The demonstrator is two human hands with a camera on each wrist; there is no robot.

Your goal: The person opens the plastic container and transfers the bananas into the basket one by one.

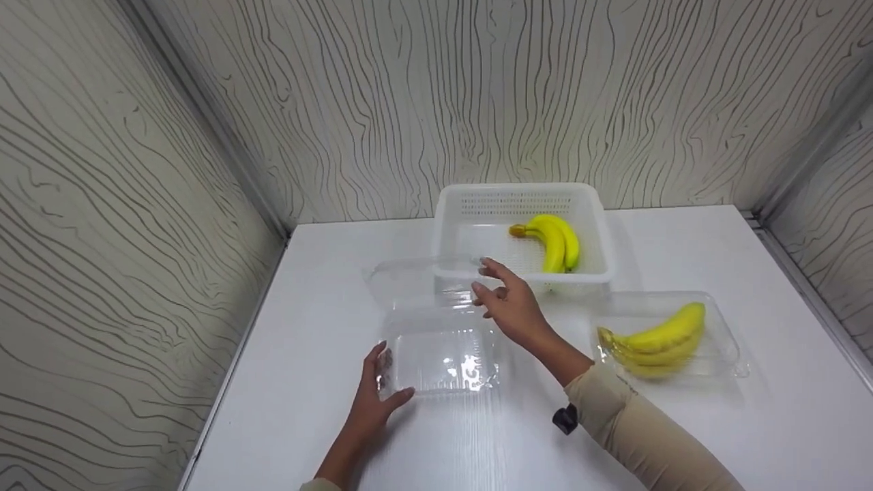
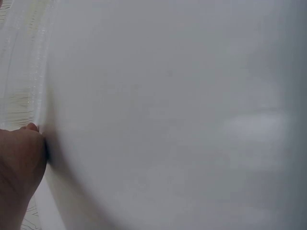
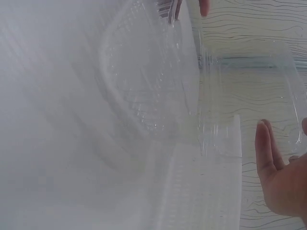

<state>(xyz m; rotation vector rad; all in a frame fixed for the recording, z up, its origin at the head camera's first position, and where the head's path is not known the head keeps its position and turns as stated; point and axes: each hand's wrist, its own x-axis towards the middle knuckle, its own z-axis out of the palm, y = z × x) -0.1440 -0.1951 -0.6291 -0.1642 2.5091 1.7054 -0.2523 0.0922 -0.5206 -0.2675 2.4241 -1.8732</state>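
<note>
A clear plastic clamshell box [image 1: 430,348] stands on the white table with its lid [image 1: 409,281] raised at the back. My left hand [image 1: 372,392] grips the box's left end, thumb at the front corner and fingers along the side. In the left wrist view only part of that hand [image 2: 19,160] shows at the edge. Over the lid's right end is my right hand [image 1: 515,307], fingers extended and thumb apart. The right wrist view shows this hand [image 3: 285,184] beside the transparent lid [image 3: 254,91]; whether it touches the lid is hard to tell.
Behind the box, a white plastic basket [image 1: 447,204] holds a bunch of bananas [image 1: 556,242]. To the right, another clear clamshell box [image 1: 716,327] contains bananas [image 1: 658,344]. Wood-patterned walls [image 1: 409,102] enclose the table [image 1: 286,368] at the back and sides.
</note>
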